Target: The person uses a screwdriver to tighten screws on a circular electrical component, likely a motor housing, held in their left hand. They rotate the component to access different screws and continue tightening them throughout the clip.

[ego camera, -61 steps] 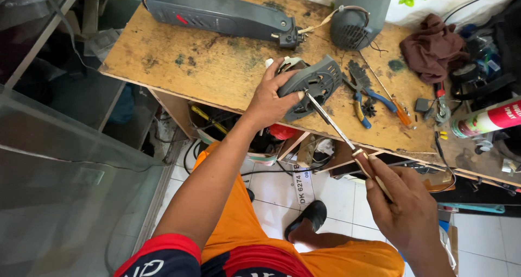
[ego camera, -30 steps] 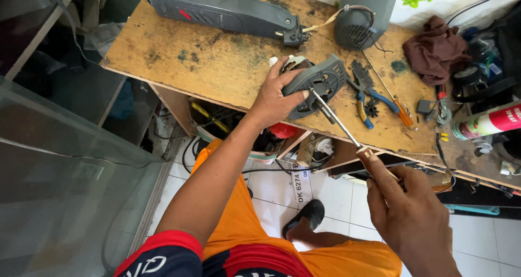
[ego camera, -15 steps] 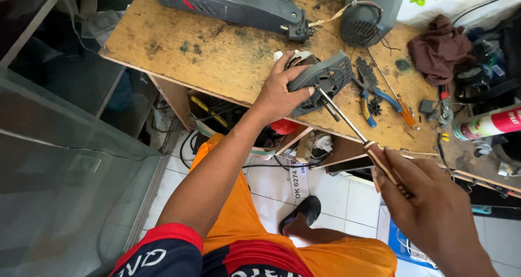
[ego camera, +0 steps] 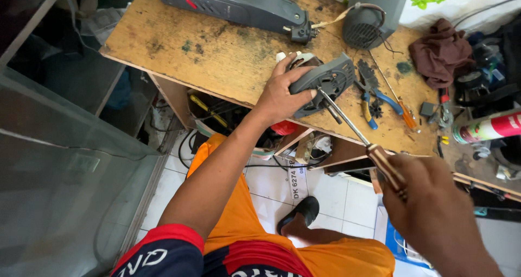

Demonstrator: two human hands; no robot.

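The fingers of the left hand (ego camera: 282, 95) curl over a grey plastic housing (ego camera: 324, 84), thumb pressed on its near face, holding it down near the front edge of the wooden workbench (ego camera: 179, 54). The housing is a single dark grey, rounded moulded part with curved slots and a circular opening; a white piece shows behind the fingertips. The fingers of the right hand (ego camera: 434, 217) are closed in a fist round the brown handle of a screwdriver (ego camera: 355, 133), whose bare metal shaft slants up and left so that its tip meets the housing's face. One screwdriver is in hand; a second, orange-handled screwdriver (ego camera: 404, 111) lies on the bench beside one pair of blue-handled pliers (ego camera: 372, 95). One long grey casing (ego camera: 239, 5) lies along the back edge, joined by a cord to one grey motor unit (ego camera: 374, 13) at the back right. One brown rag (ego camera: 442, 51) and one spray can (ego camera: 488, 129) lie toward the right end. The left forearm reaches straight forward from the body, wrist bent down; the right hand hangs off the front edge, above the tiled floor (ego camera: 347, 193).
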